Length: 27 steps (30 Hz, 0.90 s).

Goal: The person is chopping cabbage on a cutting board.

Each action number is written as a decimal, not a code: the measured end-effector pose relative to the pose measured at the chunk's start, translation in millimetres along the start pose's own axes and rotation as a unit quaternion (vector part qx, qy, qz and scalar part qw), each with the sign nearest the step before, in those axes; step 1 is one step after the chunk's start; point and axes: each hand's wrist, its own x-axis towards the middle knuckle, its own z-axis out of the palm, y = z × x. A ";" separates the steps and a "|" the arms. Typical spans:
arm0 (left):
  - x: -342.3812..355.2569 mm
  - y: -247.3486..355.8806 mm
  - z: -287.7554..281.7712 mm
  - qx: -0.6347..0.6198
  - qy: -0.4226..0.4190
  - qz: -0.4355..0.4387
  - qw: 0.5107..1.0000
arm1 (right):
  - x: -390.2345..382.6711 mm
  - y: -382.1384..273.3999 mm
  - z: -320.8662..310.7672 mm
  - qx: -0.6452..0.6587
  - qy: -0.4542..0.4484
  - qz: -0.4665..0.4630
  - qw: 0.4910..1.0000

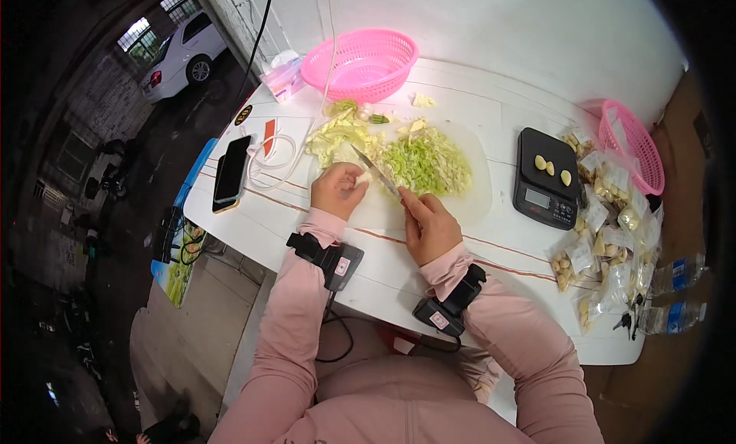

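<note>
My right hand (431, 225) is closed round the handle of a knife (377, 170), whose blade slants up and left over a pale, translucent cutting board (477, 187). Pinched in the fingers of my left hand (337, 189), just left of the blade, is a small whitish piece (363, 179); its kind is too small to make out. Finely shredded cabbage (429, 160) lies heaped on the board, right of the knife. Larger yellow-green cabbage leaves (337, 135) lie beyond my left hand.
A pink basket (360, 68) and a tissue pack (284, 80) stand at the back. To the right, a black kitchen scale (546, 179) bears 3 garlic cloves, beside bagged goods (606, 214), another pink basket (640, 149) and water bottles (675, 317). A phone (232, 172) and white cable (287, 159) lie left.
</note>
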 end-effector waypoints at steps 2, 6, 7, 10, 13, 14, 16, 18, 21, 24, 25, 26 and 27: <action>1.2 -1.3 1.1 -0.004 -0.004 -0.008 1.000 | -0.6 1.7 0.4 -0.020 0.014 -0.022 0.999; 1.6 -1.9 -0.9 0.021 0.004 0.003 1.000 | -0.7 -1.7 1.4 -0.016 0.001 -0.015 1.000; 1.2 -0.6 -0.3 0.028 0.006 -0.005 1.000 | -1.1 -0.9 1.9 -0.019 -0.002 -0.018 1.000; 3.2 -2.4 -0.8 0.020 0.006 0.003 1.000 | -1.9 -1.1 2.6 -0.030 -0.011 -0.021 0.999; 3.1 -3.1 0.1 0.017 0.004 -0.005 1.000 | -2.1 -2.2 1.3 -0.058 -0.037 -0.022 0.997; 2.9 -3.7 1.3 0.016 0.003 -0.005 1.000 | -2.1 -2.6 0.7 -0.077 -0.058 -0.023 0.995; 2.3 -6.3 1.2 -0.006 0.011 -0.011 1.000 | -2.1 -5.3 1.2 -0.095 -0.066 -0.027 0.993; 2.3 -8.4 1.9 -0.014 0.012 -0.012 1.000 | -1.6 -7.5 1.0 -0.115 -0.075 -0.032 0.990; 2.6 -9.4 3.6 -0.020 0.011 -0.007 1.000 | -0.7 -10.1 -0.1 -0.133 -0.092 -0.032 0.986; 3.1 -8.4 4.4 -0.006 0.007 0.003 1.000 | 0.5 -12.3 -0.4 -0.179 -0.113 -0.031 0.977; 3.1 -8.2 4.4 0.006 0.004 0.007 1.000 | 2.1 -13.7 -1.0 -0.192 -0.123 -0.026 0.973; 3.0 -7.8 4.4 0.005 0.005 0.006 1.000 | 3.0 -15.1 -1.6 -0.204 -0.133 -0.022 0.970; 2.6 -8.3 3.6 0.010 0.008 0.009 1.000 | 3.1 -17.8 -1.3 -0.205 -0.134 -0.024 0.969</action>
